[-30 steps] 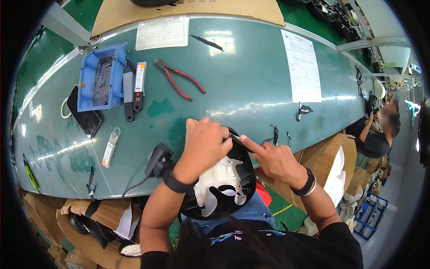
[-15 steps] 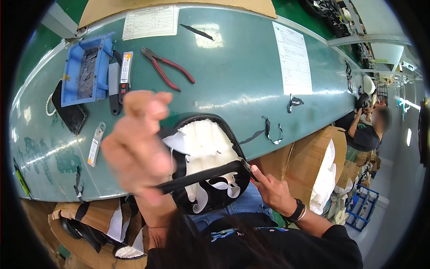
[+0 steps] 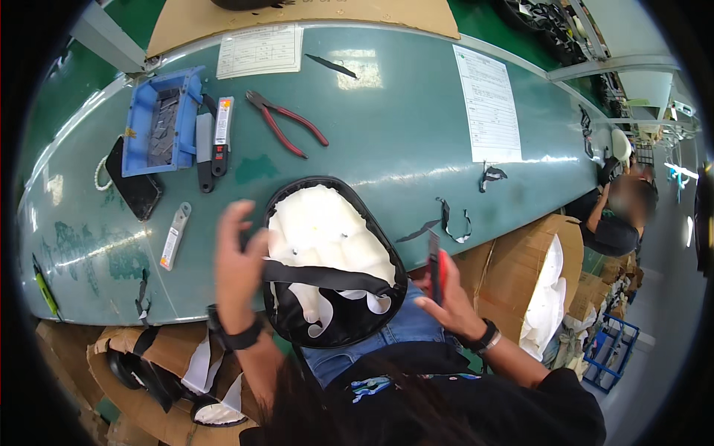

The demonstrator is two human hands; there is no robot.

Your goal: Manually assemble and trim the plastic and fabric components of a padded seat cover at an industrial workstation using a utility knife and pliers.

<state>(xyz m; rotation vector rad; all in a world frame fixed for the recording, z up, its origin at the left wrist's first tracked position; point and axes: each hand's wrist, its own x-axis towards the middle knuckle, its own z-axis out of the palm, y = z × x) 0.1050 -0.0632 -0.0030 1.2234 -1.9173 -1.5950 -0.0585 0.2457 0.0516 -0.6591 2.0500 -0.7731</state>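
Note:
A black-rimmed, rounded shell with white moulded padding (image 3: 327, 223) leans between my lap and the table edge. A wide black strap (image 3: 335, 278) crosses it, and white fabric tabs (image 3: 378, 303) curl out below the strap. My left hand (image 3: 239, 271) is beside the shell's left rim, slightly blurred, with thumb and fingers apart. A small dark patch shows between them; I cannot tell what it is. To the right of the shell, my right hand (image 3: 455, 301) grips a red and black utility knife (image 3: 437, 275), its blade pointing up and away.
On the table lie red-handled cutting pliers (image 3: 286, 125), a blue bin (image 3: 129, 141) of dark flat pieces, a phone (image 3: 135, 182), a blade case (image 3: 175, 236), black scraps (image 3: 454, 221) and paper sheets (image 3: 487, 104). Cardboard boxes (image 3: 513, 260) flank me. A person (image 3: 613, 215) works at the far right.
My left hand has drawn back from over the shell to its left side. The right hand has moved slightly right, bringing the knife upright and off the strap. More of the padding shows.

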